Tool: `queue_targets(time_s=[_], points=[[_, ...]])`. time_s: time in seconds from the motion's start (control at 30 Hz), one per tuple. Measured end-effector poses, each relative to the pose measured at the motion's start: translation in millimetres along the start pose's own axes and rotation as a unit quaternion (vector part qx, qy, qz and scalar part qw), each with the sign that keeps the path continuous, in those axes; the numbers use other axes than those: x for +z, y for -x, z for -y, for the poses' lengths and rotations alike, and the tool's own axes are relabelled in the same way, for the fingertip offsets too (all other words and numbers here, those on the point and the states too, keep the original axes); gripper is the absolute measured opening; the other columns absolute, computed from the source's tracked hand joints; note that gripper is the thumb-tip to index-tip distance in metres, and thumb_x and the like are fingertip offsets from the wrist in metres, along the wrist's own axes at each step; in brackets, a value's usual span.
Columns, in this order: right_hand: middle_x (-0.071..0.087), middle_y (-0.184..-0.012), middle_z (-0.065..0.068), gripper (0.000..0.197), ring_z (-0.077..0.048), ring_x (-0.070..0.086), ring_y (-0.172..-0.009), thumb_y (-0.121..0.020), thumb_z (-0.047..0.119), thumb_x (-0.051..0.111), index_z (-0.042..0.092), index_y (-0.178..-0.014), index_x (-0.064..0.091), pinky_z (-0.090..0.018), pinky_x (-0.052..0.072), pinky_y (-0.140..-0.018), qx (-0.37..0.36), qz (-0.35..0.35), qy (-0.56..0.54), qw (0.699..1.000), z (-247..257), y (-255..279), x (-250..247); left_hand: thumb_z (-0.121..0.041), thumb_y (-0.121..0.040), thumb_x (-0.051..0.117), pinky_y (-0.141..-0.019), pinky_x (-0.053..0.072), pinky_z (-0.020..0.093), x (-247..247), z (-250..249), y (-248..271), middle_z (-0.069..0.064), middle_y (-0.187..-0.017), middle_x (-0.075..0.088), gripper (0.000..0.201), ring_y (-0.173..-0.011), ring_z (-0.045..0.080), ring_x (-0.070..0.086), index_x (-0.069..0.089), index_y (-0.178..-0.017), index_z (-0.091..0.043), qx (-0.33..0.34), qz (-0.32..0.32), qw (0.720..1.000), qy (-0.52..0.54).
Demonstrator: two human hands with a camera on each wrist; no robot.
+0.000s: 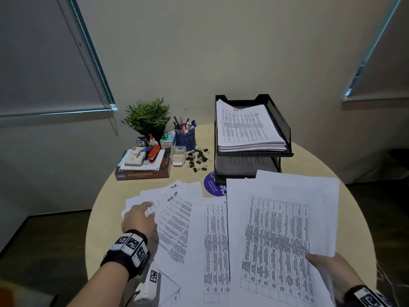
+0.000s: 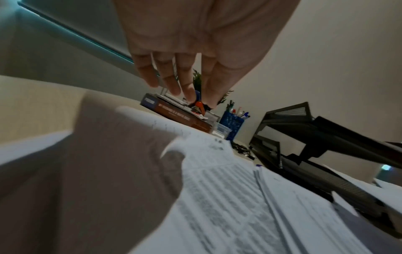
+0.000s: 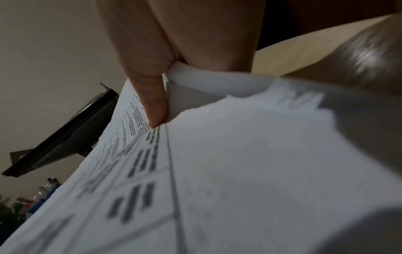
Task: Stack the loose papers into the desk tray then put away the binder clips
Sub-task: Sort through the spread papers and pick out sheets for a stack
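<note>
potted plant (image 1: 147, 117), blue pen cup (image 1: 185, 138), book stack (image 1: 143, 171), red stapler (image 1: 154, 153), round table (image 1: 106, 196)

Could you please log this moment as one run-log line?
right hand: pinches sheaf of papers | left hand: open above fanned papers | tray: partly filled | binder clips: loose on table

- Loose papers (image 1: 177, 220): thin matt white paper, printed in black; the sheaf (image 1: 278, 235) pinched in my right hand (image 1: 325, 265) bends softly.
- Desk tray (image 1: 278, 122): black metal mesh walls, matt.
- Table (image 1: 106, 196): smooth pale wood-look top, low sheen.
- Binder clips (image 1: 198, 158): dark bodies, shiny wire handles.
- Pen cup (image 1: 185, 138): blue perforated plastic.
- Small bin (image 1: 178, 155): clear, glossy plastic.
- My wristband (image 1: 126, 251): black cloth.
</note>
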State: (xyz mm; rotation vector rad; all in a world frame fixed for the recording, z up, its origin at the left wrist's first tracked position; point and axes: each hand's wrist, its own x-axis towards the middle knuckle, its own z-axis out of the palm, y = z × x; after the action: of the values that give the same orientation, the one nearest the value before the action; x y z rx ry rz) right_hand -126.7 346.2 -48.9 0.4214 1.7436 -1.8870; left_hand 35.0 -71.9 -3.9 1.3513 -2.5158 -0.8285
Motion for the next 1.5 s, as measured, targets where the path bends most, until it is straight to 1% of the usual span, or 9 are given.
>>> queue_targets(time_s=[0.13, 0.2, 0.3, 0.4, 0.6, 0.8, 0.93, 1.27, 1.5], points=[[0.063, -0.118, -0.013, 0.054, -0.032, 0.057, -0.111, -0.077, -0.005, 0.069, -0.001, -0.127, 0.051, -0.047, 0.032, -0.11, -0.008, 0.025, 0.03, 0.999, -5.6, 0.9, 14.5, -0.021, -0.091, 0.057, -0.097, 0.042, 0.031, 25.5, -15.2, 17.3, 0.005, -0.123, 0.059, 0.029, -0.109, 0.022, 0.056, 0.06, -0.119, -0.015, 0.005, 0.125, 0.991, 0.047], [0.067, -0.109, -0.015, 0.048, -0.033, 0.061, -0.104, -0.077, -0.002, 0.068, -0.005, -0.122, 0.055, -0.045, 0.039, -0.103, -0.026, 0.012, 0.073, 0.997, -9.2, 2.6, 23.0, -0.026, -0.09, 0.056, -0.086, 0.043, 0.026, 41.0, -16.7, 28.4, 0.006, -0.109, 0.059, 0.006, -0.097, 0.02, 0.056, 0.061, -0.093, -0.024, 0.005, 0.175, 0.985, -0.005], [0.064, -0.112, -0.018, 0.038, -0.03, 0.058, -0.1, -0.084, 0.0, 0.064, -0.007, -0.12, 0.054, -0.03, 0.042, -0.078, -0.041, -0.033, 0.132, 0.99, -7.8, 8.1, 29.8, -0.026, -0.088, 0.056, -0.079, 0.045, 0.026, 55.9, -10.4, 28.4, 0.001, -0.093, 0.048, 0.038, -0.086, 0.019, 0.052, 0.031, -0.06, -0.032, -0.001, 0.156, 0.986, -0.05], [0.064, -0.109, -0.019, 0.034, -0.028, 0.056, -0.092, -0.087, 0.0, 0.062, -0.009, -0.119, 0.055, -0.021, 0.035, -0.059, -0.043, -0.045, 0.154, 0.986, -5.9, 13.7, 29.0, -0.024, -0.088, 0.058, -0.095, 0.045, 0.031, 46.3, -4.9, 24.4, 0.003, -0.11, 0.057, 0.008, -0.104, 0.023, 0.055, 0.064, -0.091, -0.029, -0.024, 0.156, 0.987, -0.042], [0.063, -0.1, -0.015, 0.027, -0.019, 0.056, -0.074, -0.088, -0.003, 0.06, -0.003, -0.114, 0.055, -0.024, 0.035, -0.057, -0.038, -0.037, 0.152, 0.987, -2.4, 19.7, 25.8, -0.025, -0.083, 0.06, -0.1, 0.041, 0.043, 23.5, 36.3, 11.7, 0.019, -0.138, 0.036, 0.057, -0.125, 0.038, 0.039, 0.04, -0.133, -0.007, -0.186, 0.091, 0.976, -0.07], [0.063, -0.116, -0.016, 0.042, -0.032, 0.058, -0.106, -0.086, 0.003, 0.063, -0.003, -0.126, 0.051, -0.036, 0.039, -0.093, -0.024, -0.043, 0.172, 0.984, -12.8, 4.6, 22.6, -0.004, -0.084, 0.055, -0.075, 0.047, 0.038, 14.6, 55.5, 4.1, 0.026, -0.127, 0.046, 0.045, -0.101, 0.04, 0.054, 0.041, -0.126, 0.004, -0.237, 0.082, 0.968, 0.009], [0.06, -0.113, -0.014, 0.042, -0.031, 0.055, -0.104, -0.086, 0.001, 0.063, -0.002, -0.127, 0.05, -0.035, 0.036, -0.093, -0.021, -0.032, 0.169, 0.985, -10.3, 5.6, 22.6, 0.002, -0.084, 0.049, -0.076, 0.051, 0.034, 20.1, 63.6, 7.2, 0.02, -0.125, 0.054, 0.049, -0.093, 0.03, 0.056, 0.042, -0.131, -0.004, -0.21, 0.093, 0.971, 0.069], [0.065, -0.113, -0.013, 0.038, -0.03, 0.059, -0.106, -0.085, 0.003, 0.065, 0.0, -0.121, 0.054, -0.035, 0.039, -0.094, -0.012, 0.036, 0.141, 0.989, -12.5, 17.6, 43.4, -0.027, -0.08, 0.071, -0.107, 0.032, 0.039, 25.7, 18.9, 43.0, 0.011, -0.143, 0.038, 0.067, -0.13, 0.028, 0.037, 0.041, -0.138, -0.016, -0.046, -0.027, 0.998, 0.023], [0.071, -0.106, -0.014, 0.033, -0.031, 0.065, -0.102, -0.083, 0.001, 0.066, 0.004, -0.116, 0.061, -0.045, 0.043, -0.102, -0.032, 0.116, 0.091, 0.989, 0.8, 29.8, 79.1, -0.031, -0.081, 0.07, -0.091, 0.048, 0.032, 41.3, -32.0, 66.1, -0.004, -0.104, 0.068, 0.033, -0.102, 0.019, 0.062, 0.061, -0.11, -0.017, 0.018, 0.237, 0.937, 0.256]])
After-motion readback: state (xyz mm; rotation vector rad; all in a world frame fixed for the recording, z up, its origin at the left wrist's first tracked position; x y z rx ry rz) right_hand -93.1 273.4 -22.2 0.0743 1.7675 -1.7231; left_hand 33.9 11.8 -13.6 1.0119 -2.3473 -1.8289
